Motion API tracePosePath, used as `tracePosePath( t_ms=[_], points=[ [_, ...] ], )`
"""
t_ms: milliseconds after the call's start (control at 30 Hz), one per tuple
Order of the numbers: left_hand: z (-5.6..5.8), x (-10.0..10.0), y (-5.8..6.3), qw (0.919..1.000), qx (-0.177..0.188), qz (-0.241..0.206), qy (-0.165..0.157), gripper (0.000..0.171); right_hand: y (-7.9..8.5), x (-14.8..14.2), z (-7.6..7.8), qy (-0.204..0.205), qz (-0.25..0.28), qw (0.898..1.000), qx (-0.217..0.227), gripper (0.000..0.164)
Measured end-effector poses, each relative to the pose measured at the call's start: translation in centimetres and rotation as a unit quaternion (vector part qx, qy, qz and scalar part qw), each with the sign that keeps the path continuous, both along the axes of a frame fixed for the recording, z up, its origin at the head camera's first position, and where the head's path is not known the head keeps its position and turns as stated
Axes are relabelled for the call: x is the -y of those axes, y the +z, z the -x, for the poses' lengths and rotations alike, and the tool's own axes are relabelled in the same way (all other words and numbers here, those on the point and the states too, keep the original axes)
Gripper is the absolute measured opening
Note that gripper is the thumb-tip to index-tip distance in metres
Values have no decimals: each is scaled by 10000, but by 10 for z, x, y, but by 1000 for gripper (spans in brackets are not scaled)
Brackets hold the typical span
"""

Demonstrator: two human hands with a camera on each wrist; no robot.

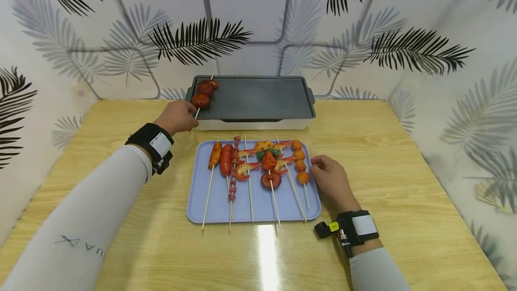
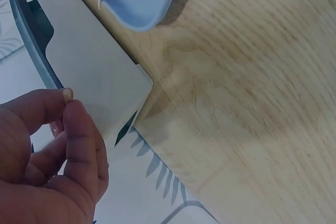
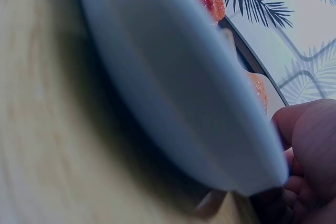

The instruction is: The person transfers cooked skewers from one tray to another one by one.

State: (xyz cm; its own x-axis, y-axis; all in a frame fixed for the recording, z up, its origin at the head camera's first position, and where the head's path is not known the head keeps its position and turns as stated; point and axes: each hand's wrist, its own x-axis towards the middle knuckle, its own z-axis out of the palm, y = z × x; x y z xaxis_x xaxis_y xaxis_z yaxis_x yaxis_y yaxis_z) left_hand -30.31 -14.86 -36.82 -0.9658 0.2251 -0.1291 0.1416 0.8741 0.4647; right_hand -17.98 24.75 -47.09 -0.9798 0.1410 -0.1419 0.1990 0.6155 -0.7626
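In the head view my left hand [image 1: 177, 116] is at the front left corner of the griddle [image 1: 258, 98]. Its thumb and fingertips pinch the stick of a skewer [image 1: 201, 100] with glossy reddish-brown pieces, which lies along the griddle's left side. The stick's pale end peeks out between the fingertips in the left wrist view. My right hand [image 1: 330, 179] grips the right rim of a pale blue tray [image 1: 195, 199], fingers curled at its edge. On that tray lie several skewers, including a sausage [image 1: 226, 160], shrimp [image 1: 242, 171] and orange balls [image 1: 302, 177].
The griddle has a dark flat plate, a white base and side handles, and stands at the table's back edge. Behind it hangs a leaf-patterned cloth [image 1: 258, 22]. The wooden table [image 1: 404, 183] extends around the tray. Several stick ends jut over the tray's front rim.
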Motion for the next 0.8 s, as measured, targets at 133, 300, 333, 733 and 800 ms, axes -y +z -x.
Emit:
tracePosePath(
  t_ms=[133, 300, 333, 733, 800],
  points=[
    [1, -1, 7, 9998, 79, 162, -17, 37, 1, 1, 1, -16, -31, 10000, -55, 33],
    [2, -3, 11, 9993, 297, 220, 63, 15, 1, 1, 0, -7, -47, 10000, -22, 33],
    [3, -3, 11, 9991, 370, 189, 114, 16, 1, 1, 0, -5, -40, 10000, -15, 33],
    [5, 0, 15, 9914, 1129, -481, 454, 29, 2, 1, 0, 21, -12, 10000, -46, 32],
    [5, 0, 15, 9913, 1167, -410, 453, 30, 2, 1, 0, 35, -42, 10000, -60, 32]
  ],
)
